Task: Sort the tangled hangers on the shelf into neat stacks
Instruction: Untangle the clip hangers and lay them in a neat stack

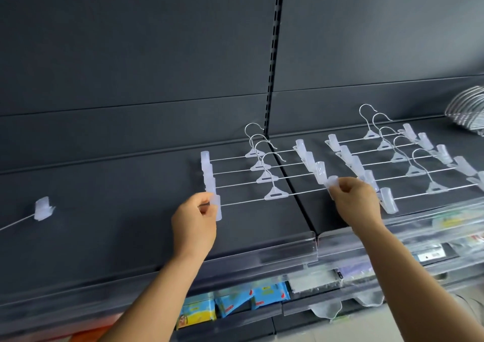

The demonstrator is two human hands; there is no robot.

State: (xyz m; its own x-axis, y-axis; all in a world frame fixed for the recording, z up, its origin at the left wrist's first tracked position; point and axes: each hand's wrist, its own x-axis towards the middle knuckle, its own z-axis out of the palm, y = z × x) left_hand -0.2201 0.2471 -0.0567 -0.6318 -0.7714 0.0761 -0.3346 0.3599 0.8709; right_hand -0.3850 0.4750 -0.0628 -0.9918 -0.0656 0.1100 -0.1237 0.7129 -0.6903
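Observation:
Several clear clip hangers with wire bars and metal hooks lie in two overlapping rows on a dark shelf [131, 210]. The left row [259, 168] sits mid-shelf, the right row [398, 155] beside it. The nearest hanger of the left row [276, 193] is held at both ends. My left hand [195, 223] pinches its left clip [217, 208]. My right hand [356, 202] pinches its right clip [332, 181].
One loose clip hanger [42, 209] lies at the far left of the shelf. A stack of grey hangers [468, 111] sits at the far right. A clear plastic lip [288, 247] runs along the shelf front. Packaged goods [235, 299] fill the shelf below.

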